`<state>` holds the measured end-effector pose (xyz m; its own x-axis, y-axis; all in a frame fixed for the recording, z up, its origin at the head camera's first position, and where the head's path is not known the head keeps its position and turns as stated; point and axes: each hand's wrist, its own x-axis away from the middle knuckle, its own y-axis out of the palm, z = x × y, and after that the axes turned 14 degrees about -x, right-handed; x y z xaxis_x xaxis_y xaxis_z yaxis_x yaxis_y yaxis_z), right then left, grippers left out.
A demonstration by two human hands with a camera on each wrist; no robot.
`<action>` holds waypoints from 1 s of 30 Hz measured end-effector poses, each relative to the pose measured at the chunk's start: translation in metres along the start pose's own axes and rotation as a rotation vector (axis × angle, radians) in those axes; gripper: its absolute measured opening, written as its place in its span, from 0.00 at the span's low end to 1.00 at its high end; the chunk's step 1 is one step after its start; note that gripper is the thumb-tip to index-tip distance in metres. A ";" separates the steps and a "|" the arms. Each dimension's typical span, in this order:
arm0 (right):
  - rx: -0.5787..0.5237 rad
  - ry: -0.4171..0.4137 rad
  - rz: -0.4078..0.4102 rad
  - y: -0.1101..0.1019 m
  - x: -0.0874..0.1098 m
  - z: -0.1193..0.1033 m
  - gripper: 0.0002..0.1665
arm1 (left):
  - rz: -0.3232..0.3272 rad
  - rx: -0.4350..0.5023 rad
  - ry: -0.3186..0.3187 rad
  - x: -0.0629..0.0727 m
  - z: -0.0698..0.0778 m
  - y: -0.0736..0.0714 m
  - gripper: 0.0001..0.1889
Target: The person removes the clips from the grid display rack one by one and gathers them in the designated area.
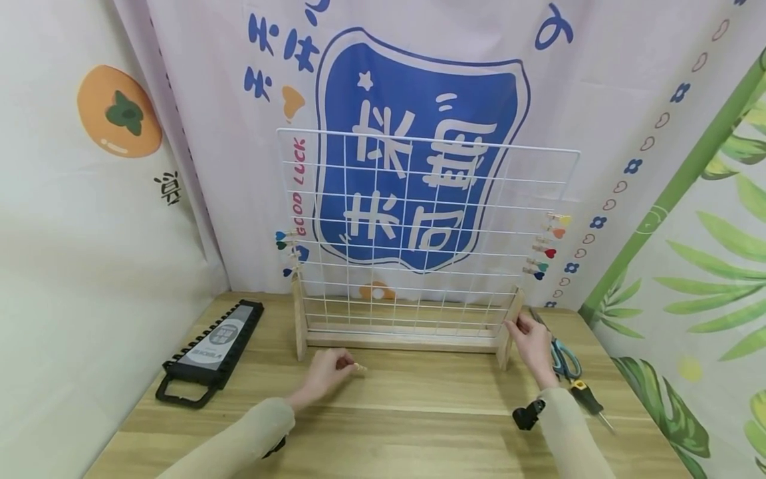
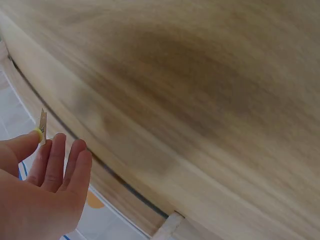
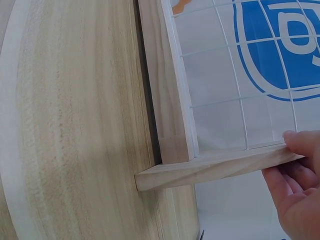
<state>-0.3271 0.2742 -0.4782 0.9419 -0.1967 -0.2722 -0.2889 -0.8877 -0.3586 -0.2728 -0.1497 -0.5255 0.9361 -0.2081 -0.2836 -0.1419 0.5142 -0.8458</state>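
My left hand (image 1: 326,376) pinches a small wooden clothespin (image 2: 43,122) between thumb and fingers, low over the table in front of the stand. A bit of yellow shows on the clothespin by the thumb. My right hand (image 3: 300,175) grips the right wooden upright (image 3: 215,171) of the stand, thumb on the grid side and fingers beneath. White wire grid (image 1: 411,139) rises from the stand's wooden base bar (image 1: 401,344). Several clothespins with coloured hearts (image 1: 549,253) are clipped along the grid's right edge, and several blue and green ones (image 1: 280,244) along its left.
On the left of the table (image 1: 407,412) lies a black notched case (image 1: 235,349) with a handle. Blue-handled scissors (image 1: 559,359) and a yellow-and-black screwdriver (image 1: 586,397) lie right of my right hand. A printed curtain (image 1: 239,186) hangs behind the grid.
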 end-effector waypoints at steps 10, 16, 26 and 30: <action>0.019 -0.079 0.079 0.004 0.002 0.002 0.11 | -0.027 -0.125 0.034 0.006 0.002 0.004 0.02; -0.002 -0.067 0.099 0.006 0.003 0.001 0.10 | -0.046 -0.145 0.017 0.008 0.003 0.004 0.02; -0.058 -0.067 0.138 0.010 0.005 0.001 0.14 | -0.061 -0.149 0.000 0.007 0.004 0.000 0.03; -0.069 -0.061 0.140 0.010 0.004 0.003 0.14 | -0.020 -0.101 0.000 0.002 0.001 -0.006 0.02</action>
<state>-0.3264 0.2653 -0.4854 0.8806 -0.2966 -0.3696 -0.4021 -0.8803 -0.2517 -0.2698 -0.1520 -0.5206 0.9392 -0.2169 -0.2662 -0.1551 0.4235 -0.8925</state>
